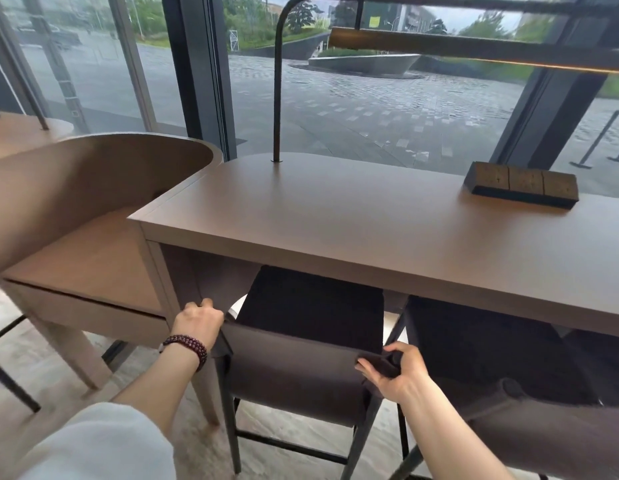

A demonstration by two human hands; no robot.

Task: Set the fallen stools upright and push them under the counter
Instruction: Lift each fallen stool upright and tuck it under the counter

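Both hands grasp the stool [301, 368] backrest: left hand [199, 318] on its left corner, right hand [392, 370] on its right. Stool upright, seat half under worktop [335, 220]. Risks: skewed push jams it against the second stool [508, 386] right of the hands; knuckles may hit the worktop edge.

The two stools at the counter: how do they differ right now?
The left stool is gripped at both ends of its backrest by the left hand and right hand; the right stool is untouched. The left stool shows whole; the right stool is cut off by the picture's edge. Both stand upright, dark-seated, partly under the counter.
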